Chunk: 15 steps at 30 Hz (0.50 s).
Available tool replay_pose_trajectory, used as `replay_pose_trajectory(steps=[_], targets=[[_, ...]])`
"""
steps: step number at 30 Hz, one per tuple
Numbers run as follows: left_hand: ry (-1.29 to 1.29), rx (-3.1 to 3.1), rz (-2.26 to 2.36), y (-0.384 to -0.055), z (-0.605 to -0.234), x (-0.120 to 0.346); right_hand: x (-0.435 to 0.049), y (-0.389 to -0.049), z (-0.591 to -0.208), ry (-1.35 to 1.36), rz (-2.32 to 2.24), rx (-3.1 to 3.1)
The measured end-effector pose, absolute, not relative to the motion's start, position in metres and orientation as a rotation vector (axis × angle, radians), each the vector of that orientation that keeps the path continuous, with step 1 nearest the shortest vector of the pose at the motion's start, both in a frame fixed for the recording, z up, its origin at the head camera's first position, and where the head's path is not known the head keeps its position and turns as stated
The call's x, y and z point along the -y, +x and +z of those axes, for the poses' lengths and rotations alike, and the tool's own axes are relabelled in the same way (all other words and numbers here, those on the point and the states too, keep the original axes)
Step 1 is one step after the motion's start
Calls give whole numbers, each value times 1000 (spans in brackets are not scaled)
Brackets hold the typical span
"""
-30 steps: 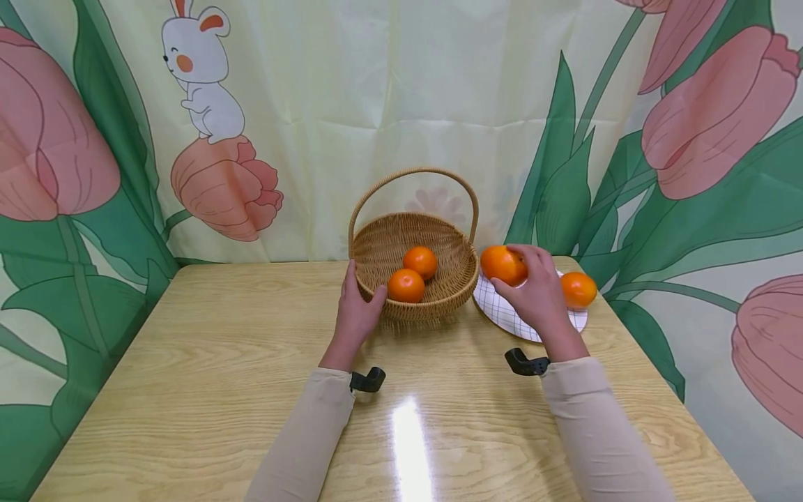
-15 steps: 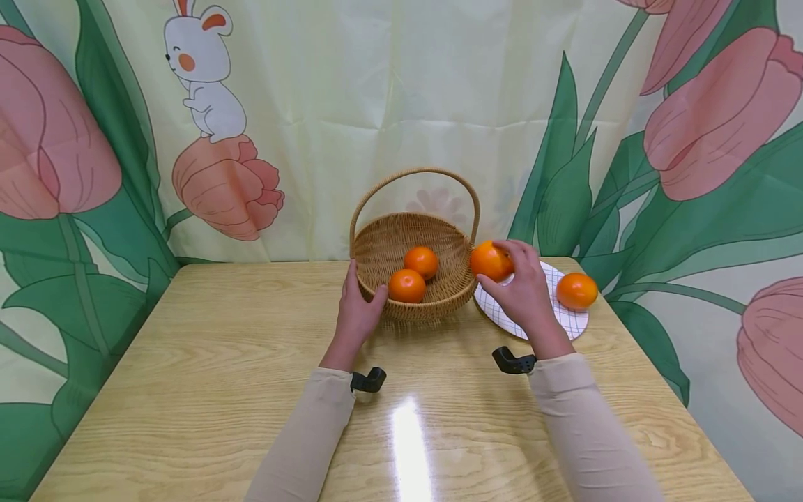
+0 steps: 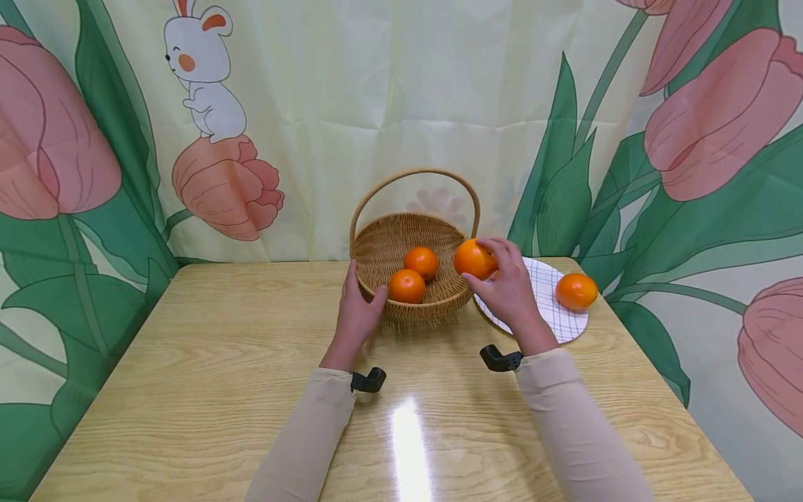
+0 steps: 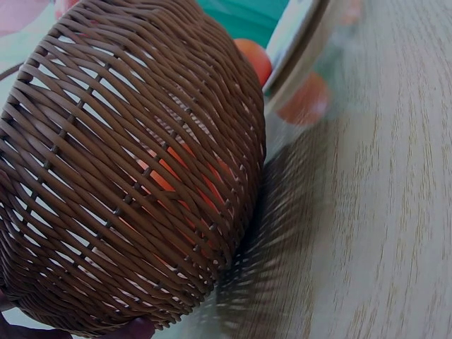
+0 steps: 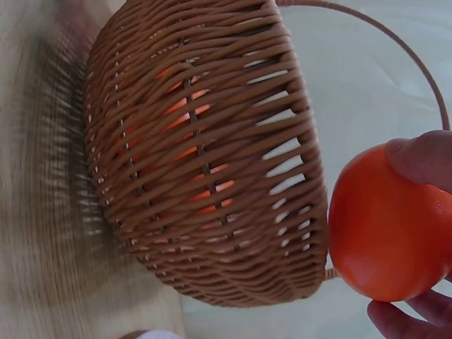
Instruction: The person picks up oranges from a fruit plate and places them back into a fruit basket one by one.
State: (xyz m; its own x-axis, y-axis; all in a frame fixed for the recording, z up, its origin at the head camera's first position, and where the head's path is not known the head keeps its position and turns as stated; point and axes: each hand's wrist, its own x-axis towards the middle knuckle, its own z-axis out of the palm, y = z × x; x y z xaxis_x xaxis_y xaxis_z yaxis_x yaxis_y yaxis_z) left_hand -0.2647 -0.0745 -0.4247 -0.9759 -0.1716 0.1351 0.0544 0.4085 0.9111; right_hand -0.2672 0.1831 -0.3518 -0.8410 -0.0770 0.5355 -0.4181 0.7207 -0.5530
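A round wicker basket (image 3: 439,305) with a tall arched handle stands at the table's back, two oranges (image 3: 406,286) inside it. My left hand (image 3: 356,317) holds the basket's front left side, fingers along the side and thumb at the front rim. In the left wrist view only some fingertips (image 4: 134,329) show at the bottom. My right hand (image 3: 508,296) grips another orange (image 3: 475,259) between thumb and fingers, over the basket's right rim. From the right wrist, this orange (image 5: 385,226) appears right beside the rim; contact is unclear.
Right of the basket, a round white plate (image 3: 567,322) with a checked pattern carries one more orange (image 3: 576,291). The wooden table (image 3: 219,390) extends in front and to the left. Behind it hangs a curtain (image 3: 314,84) printed with tulips and a rabbit.
My right hand has moved left with its orange, from above the plate to the basket's right rim. The left hand and the basket stay where they were.
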Motion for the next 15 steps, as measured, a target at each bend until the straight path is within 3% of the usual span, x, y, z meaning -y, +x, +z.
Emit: replay_pose_trajectory(steps=[15], targets=[[104,2452,-1611,-263,-422,74,-167,-276,-358,442,923,2522]])
